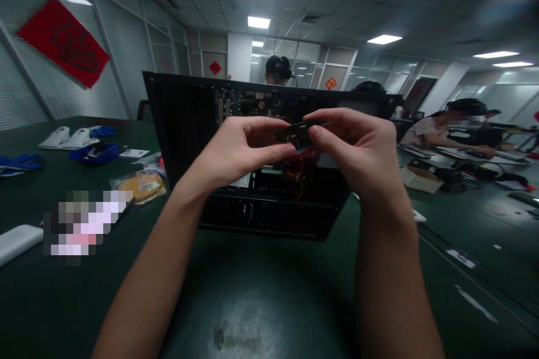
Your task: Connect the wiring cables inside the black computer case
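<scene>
A black computer case [269, 216] stands upright on the table with its open side facing me, showing a circuit board [252, 102] and bundled wires [293, 171]. In front of the opening, both hands grip a small dark part [298, 133] whose exact kind I cannot make out. My left hand [242, 148] pinches its left end between thumb and fingers. At its right end, the thumb and fingers of my right hand [353, 140] are closed on it. Fingers cover much of the part.
Left on the green table [252, 291] lie a yellow item in a plastic bag [143, 185], a blue tray [93, 153] and blue gloves [19, 164]. A cardboard box [422, 178] and black cables [458, 175] sit to the right. Other people [438, 126] are beyond.
</scene>
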The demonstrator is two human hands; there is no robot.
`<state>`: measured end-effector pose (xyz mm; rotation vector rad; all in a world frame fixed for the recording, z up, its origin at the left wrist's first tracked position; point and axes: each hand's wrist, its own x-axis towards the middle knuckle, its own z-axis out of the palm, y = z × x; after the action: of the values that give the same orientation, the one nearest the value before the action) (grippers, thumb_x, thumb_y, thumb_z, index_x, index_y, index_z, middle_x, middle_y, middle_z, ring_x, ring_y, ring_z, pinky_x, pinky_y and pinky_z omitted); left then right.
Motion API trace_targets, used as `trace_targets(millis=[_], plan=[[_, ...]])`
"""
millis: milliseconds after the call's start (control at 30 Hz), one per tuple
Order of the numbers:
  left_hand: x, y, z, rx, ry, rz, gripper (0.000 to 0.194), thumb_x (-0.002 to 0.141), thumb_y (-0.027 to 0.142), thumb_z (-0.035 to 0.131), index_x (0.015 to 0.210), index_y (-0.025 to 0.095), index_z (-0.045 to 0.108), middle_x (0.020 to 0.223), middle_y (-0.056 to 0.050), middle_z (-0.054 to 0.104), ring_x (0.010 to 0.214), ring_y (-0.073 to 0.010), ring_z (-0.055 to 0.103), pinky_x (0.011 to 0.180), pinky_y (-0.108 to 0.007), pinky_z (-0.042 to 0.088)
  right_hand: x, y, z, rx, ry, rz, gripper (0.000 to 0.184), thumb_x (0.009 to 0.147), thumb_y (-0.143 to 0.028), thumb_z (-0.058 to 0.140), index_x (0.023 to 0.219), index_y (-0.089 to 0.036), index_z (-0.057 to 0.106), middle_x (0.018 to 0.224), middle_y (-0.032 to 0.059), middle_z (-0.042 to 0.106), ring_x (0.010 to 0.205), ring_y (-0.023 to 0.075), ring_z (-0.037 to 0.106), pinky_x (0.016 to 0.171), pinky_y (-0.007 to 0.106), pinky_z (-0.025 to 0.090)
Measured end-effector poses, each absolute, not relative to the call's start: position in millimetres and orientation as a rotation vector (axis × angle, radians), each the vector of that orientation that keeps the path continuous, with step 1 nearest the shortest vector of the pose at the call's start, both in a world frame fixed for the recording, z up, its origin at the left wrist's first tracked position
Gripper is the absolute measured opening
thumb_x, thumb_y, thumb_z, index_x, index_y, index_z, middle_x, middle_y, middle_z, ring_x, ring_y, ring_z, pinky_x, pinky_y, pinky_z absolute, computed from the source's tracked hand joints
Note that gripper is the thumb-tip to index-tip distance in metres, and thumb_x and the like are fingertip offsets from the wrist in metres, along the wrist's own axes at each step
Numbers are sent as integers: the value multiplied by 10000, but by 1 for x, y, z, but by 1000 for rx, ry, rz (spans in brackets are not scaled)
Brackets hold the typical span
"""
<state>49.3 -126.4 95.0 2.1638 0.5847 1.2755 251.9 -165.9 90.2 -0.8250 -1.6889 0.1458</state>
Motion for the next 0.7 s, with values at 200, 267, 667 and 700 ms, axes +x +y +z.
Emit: trace_targets(millis=[200, 267, 667, 700], plan=[[71, -118, 82, 2187, 603, 1318, 652, 760, 182, 739, 1386, 198, 555, 1091, -84, 736, 1037, -258, 707, 900, -375, 596, 244, -161, 88, -854, -1629, 71, 324, 903, -481, 647, 1100, -229, 700, 871, 41, 738, 781, 206, 722, 669, 320, 617], [76, -114, 78, 2178, 590, 1330, 652, 798, 137, 661, 1430, 196, 510, 1110, -81, 732, 1044, -251, 706, 900, -367, 597, 243, -165, 89, -869, -1648, 47, 324, 899, -486, 653, 1084, -224, 701, 891, 46, 738, 793, 202, 720, 673, 306, 608], [82, -119, 70, 2339, 594, 1255, 658, 762, 108, 670, 1403, 184, 542, 1201, -86, 718, 1087, -259, 688, 957, -361, 554, 257, -166, 91, -1020, -1893, -55, 236, 854, -407, 701, 973, -216, 773, 894, 40, 760, 823, 224, 708, 761, 339, 589], [82, -119, 70, 2324, 625, 1264, 627, 759, 126, 687, 1372, 186, 569, 1159, -81, 733, 1047, -251, 699, 934, -358, 560, 257, -165, 91, -1017, -1869, -74, 226, 854, -401, 698, 954, -214, 775, 885, 39, 760, 813, 222, 707, 758, 340, 589]])
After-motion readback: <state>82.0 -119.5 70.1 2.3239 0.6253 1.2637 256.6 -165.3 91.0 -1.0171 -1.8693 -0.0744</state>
